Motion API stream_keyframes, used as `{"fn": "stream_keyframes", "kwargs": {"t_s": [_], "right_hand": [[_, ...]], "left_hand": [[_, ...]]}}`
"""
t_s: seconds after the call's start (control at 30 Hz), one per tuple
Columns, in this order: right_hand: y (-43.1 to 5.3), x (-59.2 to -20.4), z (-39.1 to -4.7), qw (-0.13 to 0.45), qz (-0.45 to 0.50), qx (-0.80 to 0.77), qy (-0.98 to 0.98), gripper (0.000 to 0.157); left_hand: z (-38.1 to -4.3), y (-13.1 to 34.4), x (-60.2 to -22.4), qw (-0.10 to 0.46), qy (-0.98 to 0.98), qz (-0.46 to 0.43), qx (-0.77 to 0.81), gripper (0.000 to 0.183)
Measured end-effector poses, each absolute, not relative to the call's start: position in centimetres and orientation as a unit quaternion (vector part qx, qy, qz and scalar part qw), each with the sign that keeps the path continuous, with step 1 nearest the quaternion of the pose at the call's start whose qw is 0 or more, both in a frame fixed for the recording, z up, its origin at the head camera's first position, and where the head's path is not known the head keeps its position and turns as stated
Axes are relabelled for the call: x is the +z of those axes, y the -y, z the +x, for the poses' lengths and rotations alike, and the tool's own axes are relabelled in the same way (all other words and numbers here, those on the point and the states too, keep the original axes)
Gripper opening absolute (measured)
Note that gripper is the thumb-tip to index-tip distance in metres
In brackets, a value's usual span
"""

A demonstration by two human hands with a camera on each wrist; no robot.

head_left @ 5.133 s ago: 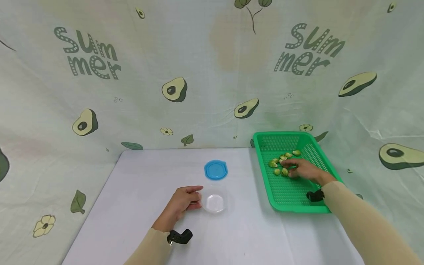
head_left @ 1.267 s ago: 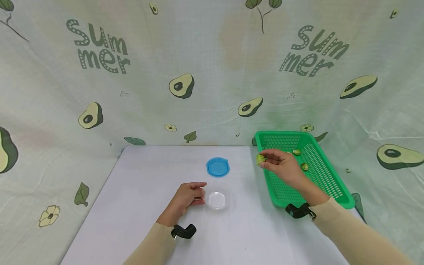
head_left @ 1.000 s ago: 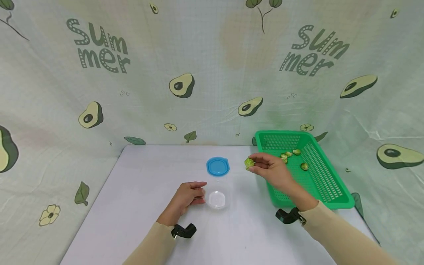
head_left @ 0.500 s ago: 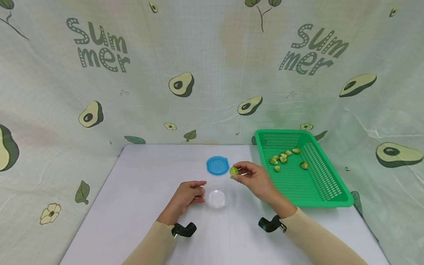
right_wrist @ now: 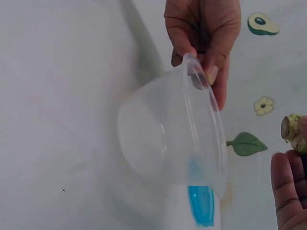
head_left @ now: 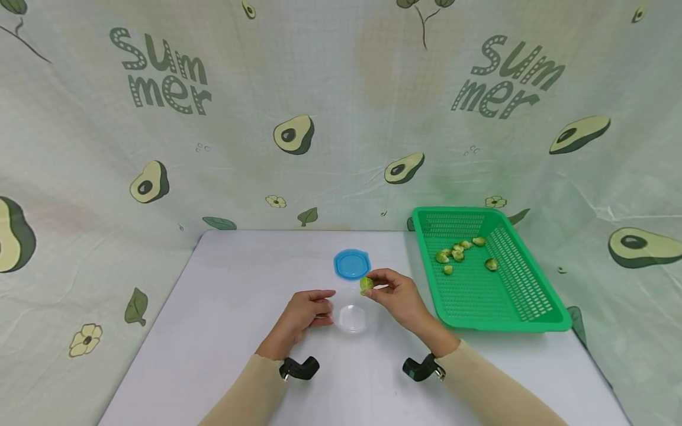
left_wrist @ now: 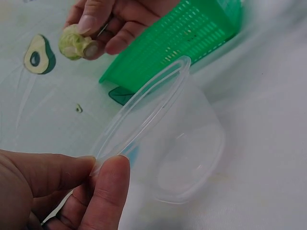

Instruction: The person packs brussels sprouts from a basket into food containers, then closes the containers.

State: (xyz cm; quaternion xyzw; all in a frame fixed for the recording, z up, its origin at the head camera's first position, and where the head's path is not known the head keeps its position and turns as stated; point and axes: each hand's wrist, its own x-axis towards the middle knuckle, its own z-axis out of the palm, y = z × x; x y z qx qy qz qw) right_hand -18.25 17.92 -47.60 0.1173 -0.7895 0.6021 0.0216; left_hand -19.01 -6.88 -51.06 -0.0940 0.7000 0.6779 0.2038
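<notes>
A clear plastic bowl (head_left: 352,319) sits on the white table. My left hand (head_left: 305,315) pinches its rim between thumb and finger, as the left wrist view shows. Beyond the bowl's right side, my right hand (head_left: 398,297) holds a Brussels sprout (head_left: 366,285) in its fingertips, raised above rim height. The sprout's cut stem (right_wrist: 286,128) faces the camera in the right wrist view. No sprout shows inside the see-through bowl (left_wrist: 189,143). Just behind the bowl lies a blue lid (head_left: 352,264).
A green mesh basket (head_left: 508,326) stands at the table's right side. Several Brussels sprouts (head_left: 457,255) lie in it, mostly toward the back left, one apart on the right (head_left: 491,264). A printed cloth (head_left: 341,177) hangs behind the table.
My right hand has taken a Brussels sprout from the basket and carried it left, close to the bowl. My left hand stays at the bowl's rim.
</notes>
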Motion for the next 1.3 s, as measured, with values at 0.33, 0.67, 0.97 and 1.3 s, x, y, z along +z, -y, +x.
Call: {"fn": "stream_keyframes", "kwargs": {"t_s": [0.33,0.67,0.97,1.3], "right_hand": [[-15.7,-49.3,-18.1,0.01,0.092,0.588,0.803,0.031],[-14.5,-50.4,-17.9,0.02,0.125,0.551,0.825,0.034],[-14.4,-50.6,-17.5,0.023,0.135,0.526,0.839,0.032],[-14.2,-51.7,-17.8,0.056,0.165,0.507,0.844,0.031]], "left_hand": [[-18.9,6.9,-50.9,0.203,-0.697,-0.089,0.682,0.041],[-18.9,6.9,-51.2,0.199,-0.692,-0.086,0.688,0.04],[-18.7,6.9,-51.1,0.201,-0.693,-0.092,0.686,0.04],[-19.0,7.0,-51.4,0.202,-0.684,-0.09,0.695,0.04]]}}
